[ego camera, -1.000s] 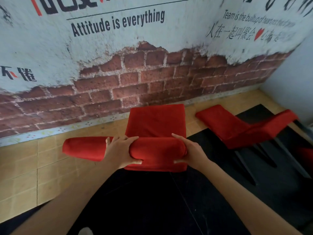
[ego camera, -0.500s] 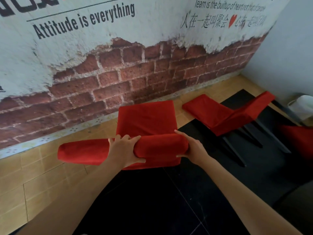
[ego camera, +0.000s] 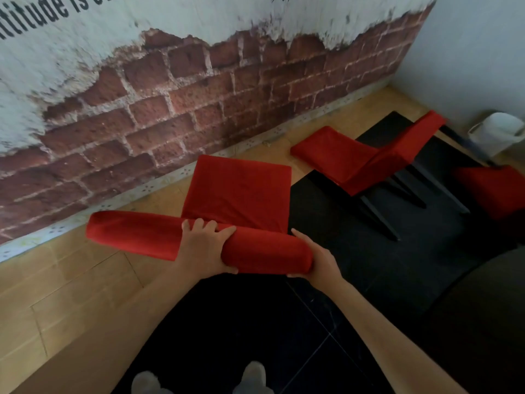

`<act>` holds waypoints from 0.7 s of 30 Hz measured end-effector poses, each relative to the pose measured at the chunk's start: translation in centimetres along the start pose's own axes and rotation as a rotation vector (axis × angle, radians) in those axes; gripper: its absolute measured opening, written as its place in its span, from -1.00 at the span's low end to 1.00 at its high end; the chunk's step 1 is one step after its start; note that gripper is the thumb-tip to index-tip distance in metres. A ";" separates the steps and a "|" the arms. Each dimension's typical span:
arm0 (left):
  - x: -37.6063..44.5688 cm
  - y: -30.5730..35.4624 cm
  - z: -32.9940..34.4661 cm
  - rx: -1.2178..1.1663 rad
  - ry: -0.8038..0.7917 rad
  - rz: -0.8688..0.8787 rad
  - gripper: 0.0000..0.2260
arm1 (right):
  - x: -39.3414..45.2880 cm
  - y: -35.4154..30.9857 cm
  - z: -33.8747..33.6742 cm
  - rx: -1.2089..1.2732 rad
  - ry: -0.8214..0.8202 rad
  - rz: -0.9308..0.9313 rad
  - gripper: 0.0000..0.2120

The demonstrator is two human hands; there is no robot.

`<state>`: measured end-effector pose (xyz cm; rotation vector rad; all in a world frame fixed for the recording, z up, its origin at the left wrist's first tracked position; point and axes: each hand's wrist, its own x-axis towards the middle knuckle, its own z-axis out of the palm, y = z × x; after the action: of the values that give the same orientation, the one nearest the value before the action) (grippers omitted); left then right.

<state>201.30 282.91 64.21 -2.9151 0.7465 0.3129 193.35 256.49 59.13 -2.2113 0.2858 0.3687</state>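
Note:
A red fabric-covered chair (ego camera: 238, 191) stands in front of me with its seat pointing toward the brick wall. Its padded back (ego camera: 136, 234) runs across the view as a long red roll. My left hand (ego camera: 203, 245) grips the back near its middle, fingers curled over the top and thumb underneath. At the back's right end, my right hand (ego camera: 316, 261) holds it with the fingers wrapped round the end.
A second red chair (ego camera: 355, 163) with black legs stands to the right on black floor tiles (ego camera: 355, 251). Another red seat (ego camera: 494, 191) and a white bin (ego camera: 500, 132) are at the far right. The brick wall (ego camera: 199, 89) is close behind. My feet (ego camera: 252, 376) show below.
My view has swung right and down, bringing the white bin and my feet into sight. Both hands keep the same hold on the chair back.

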 end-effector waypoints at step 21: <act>-0.2 -9.5 -0.3 0.039 -0.195 0.173 -0.21 | -3.2 -7.0 1.0 -0.318 0.003 0.028 0.01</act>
<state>205.77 291.20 65.13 -2.7367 0.9609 0.5830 192.53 261.78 64.71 -2.5218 0.2750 0.4519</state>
